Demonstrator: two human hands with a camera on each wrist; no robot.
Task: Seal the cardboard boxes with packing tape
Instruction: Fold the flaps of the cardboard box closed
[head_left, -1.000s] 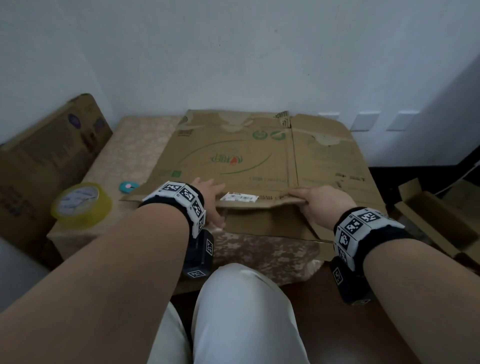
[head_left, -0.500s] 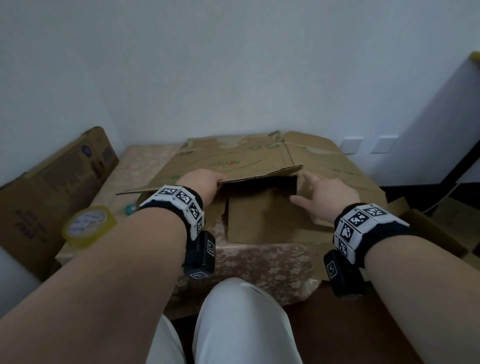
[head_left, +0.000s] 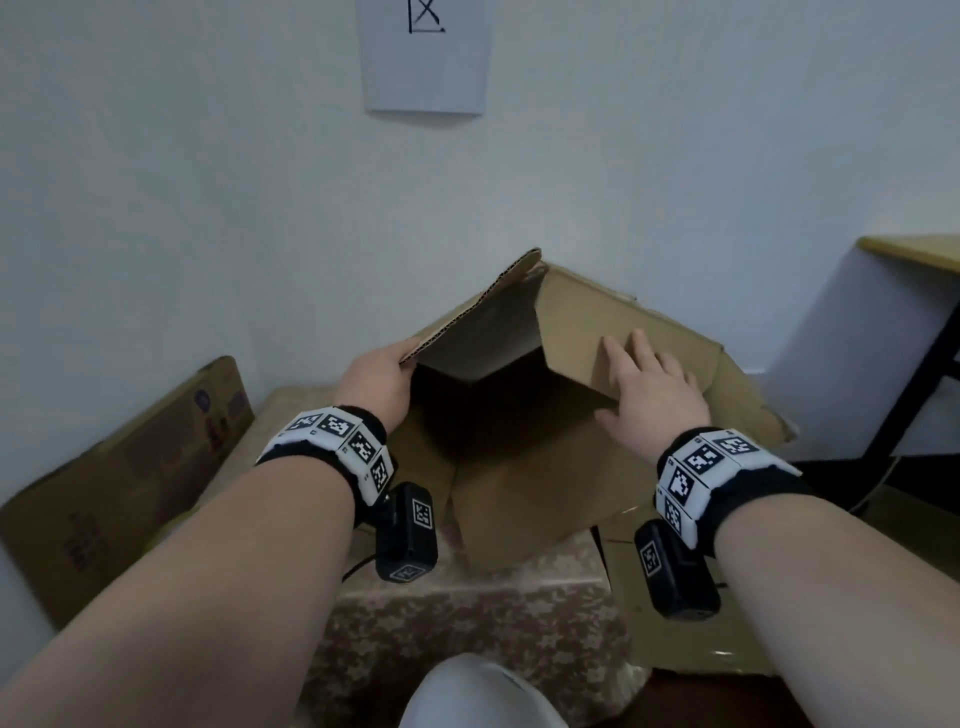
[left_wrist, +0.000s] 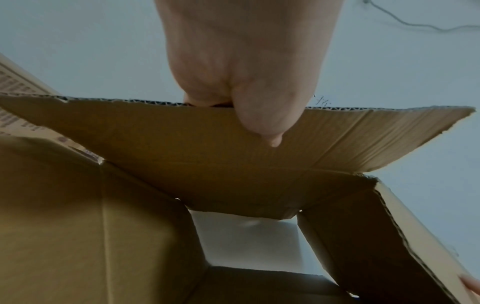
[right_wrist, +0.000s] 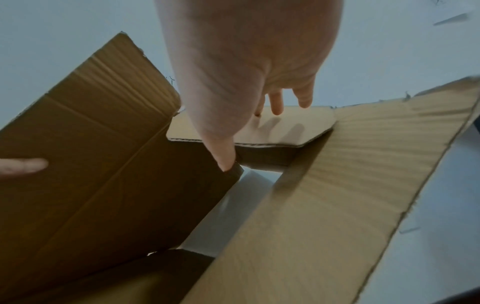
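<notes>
A brown cardboard box (head_left: 524, 483) stands half unfolded on the patterned table, its near end facing me and its inside dark. My left hand (head_left: 376, 382) pinches the corrugated edge of the raised left flap (left_wrist: 207, 131), thumb on the inner face. My right hand (head_left: 649, 395) lies with straight fingers against the inner face of the right panel (right_wrist: 324, 205). Through the far end of the box the pale wall shows (left_wrist: 246, 236). No tape roll is in view.
A flattened cardboard box (head_left: 124, 483) leans on the wall at the left. The table top (head_left: 467, 634) carries a mottled beige cloth. A desk with a dark leg (head_left: 914, 374) stands at the right. A paper sheet (head_left: 423, 52) hangs on the wall.
The flat box has been lifted and spread into an open tube. My left hand raised the flap higher; my right hand moved inside against the right panel. The camera tilted up, losing the tape roll.
</notes>
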